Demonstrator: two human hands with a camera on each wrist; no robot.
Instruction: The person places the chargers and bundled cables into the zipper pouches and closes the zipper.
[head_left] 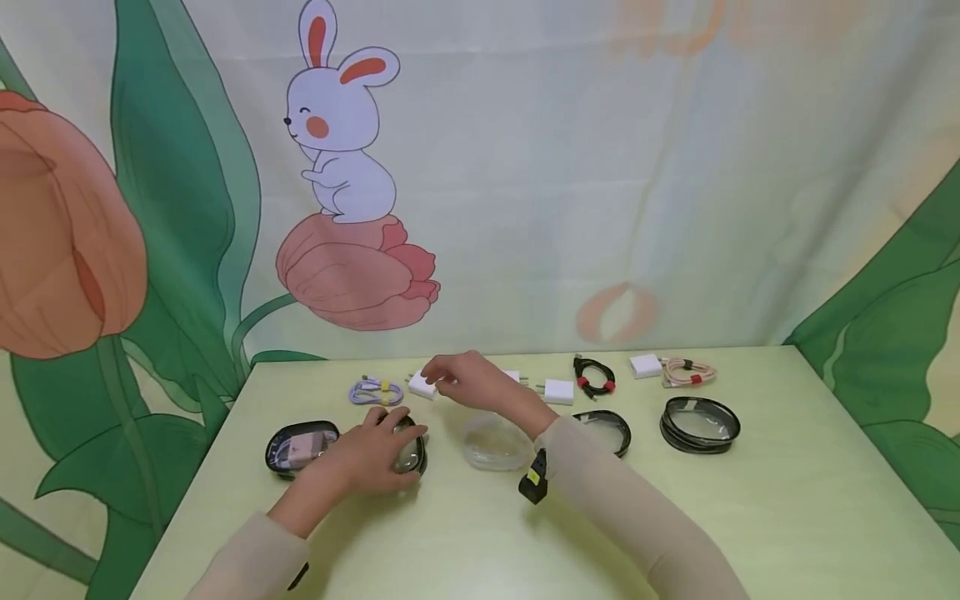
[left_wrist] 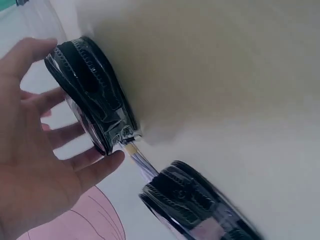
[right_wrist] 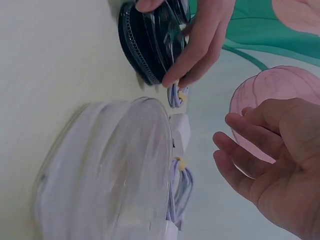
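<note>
My left hand (head_left: 371, 454) grips a small clear zip pouch with black trim (left_wrist: 92, 90). Thumb and fingertips lie at its opposite edges in the left wrist view. My right hand (head_left: 474, 382) holds nothing, its fingers loosely bent in the air near a white charger plug (head_left: 420, 384). Under the right wrist, a frosted clear pouch with pale trim (right_wrist: 115, 175) stands on the table. Left of my left hand lies another black-trimmed pouch (head_left: 300, 447) with a pinkish charger and a cable inside. A lilac coiled cable (head_left: 375, 390) lies behind the gripped pouch.
Two more black-trimmed round pouches (head_left: 701, 425) stand on the right, one partly behind my right sleeve. Along the back lie white plugs (head_left: 558, 392), a black coiled cable (head_left: 595, 377) and a pink coiled cable (head_left: 690, 372). A printed curtain (head_left: 510, 208) hangs behind the table.
</note>
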